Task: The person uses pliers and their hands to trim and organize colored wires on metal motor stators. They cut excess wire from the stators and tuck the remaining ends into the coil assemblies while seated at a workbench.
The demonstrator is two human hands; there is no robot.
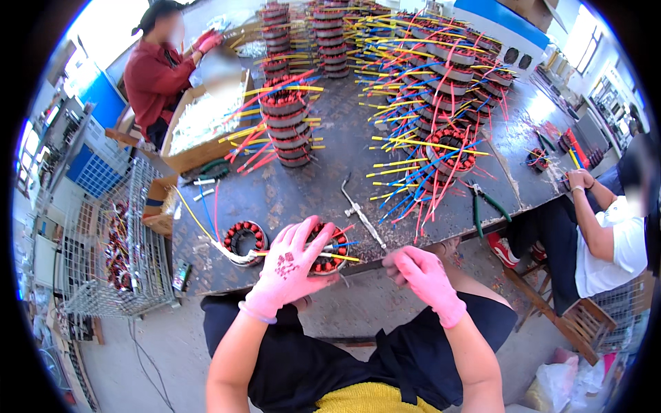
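Note:
My left hand [288,267], in a pink glove, is wrapped over a motor stator [332,264] with red copper windings at the table's near edge. Yellow, blue and red leads stick out of the stator to the right, past my fingers. To the right of it, my right hand [428,279], gloved alike, is held apart from the stator with its fingers curled together in a pinch. What they pinch is too blurred to make out. A second stator [246,241] lies left of my left hand, its leads spread to the left. A thin metal tool [363,219] lies beyond my hands.
Stacked stators with coloured leads [286,127] stand farther back; more crowd the right [447,148]. Green-handled pliers [487,206] lie at the right edge, others [210,171] near a box of white pieces [206,124]. Co-workers sit left and right. A wire basket [124,255] stands left.

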